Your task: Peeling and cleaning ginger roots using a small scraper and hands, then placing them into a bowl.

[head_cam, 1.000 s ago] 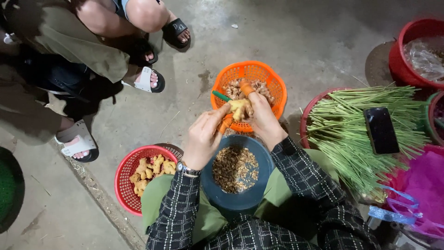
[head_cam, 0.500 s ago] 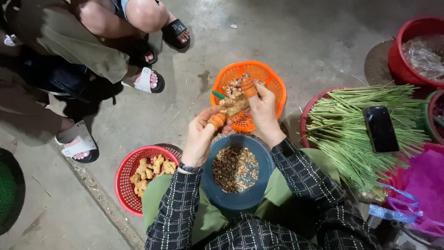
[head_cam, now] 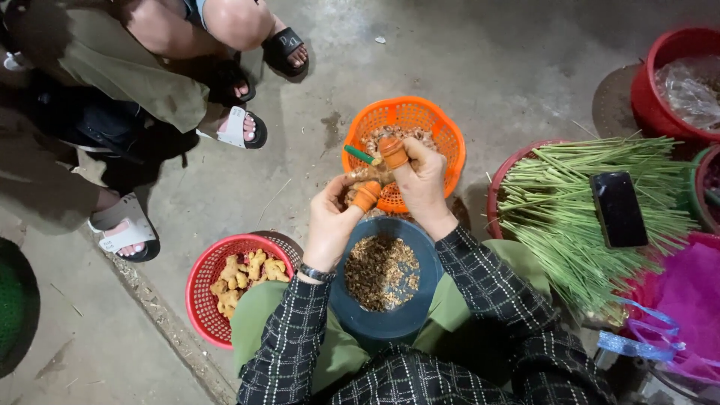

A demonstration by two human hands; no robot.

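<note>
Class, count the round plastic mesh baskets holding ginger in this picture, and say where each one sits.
2: an orange mesh basket on the floor beyond the hands, and a red mesh basket beside the person's left knee. Others may be hidden.

Bare grey concrete floor (head_cam: 487, 67), stained, few scraps scattered. Raised concrete kerb (head_cam: 161, 315) runs diagonally at lower left. Light harsh, from above; corners fall into shadow. No walls, furniture or windows in view.
</note>
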